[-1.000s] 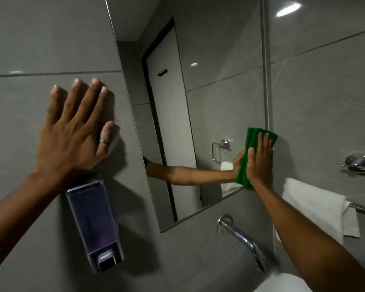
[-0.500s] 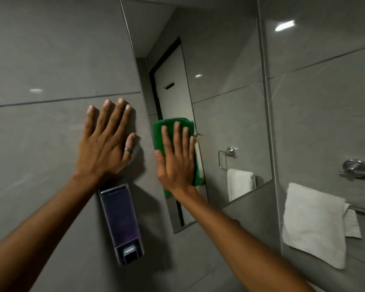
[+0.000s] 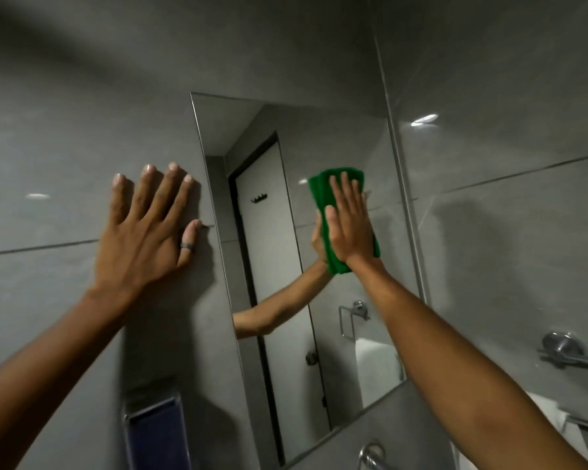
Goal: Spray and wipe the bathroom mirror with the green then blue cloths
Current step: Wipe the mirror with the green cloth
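right hand [image 3: 348, 225]: flat open, pressing green cloth [image 3: 323, 184] on mirror [image 3: 286, 137] right half | left hand [image 3: 143, 232]: splayed, empty, on wall tile [image 3: 48, 147]

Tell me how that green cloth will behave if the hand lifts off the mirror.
The green cloth looks soft and folded, so it would likely flop open. Only the flat right hand pins it against the mirror, so it would probably drop.
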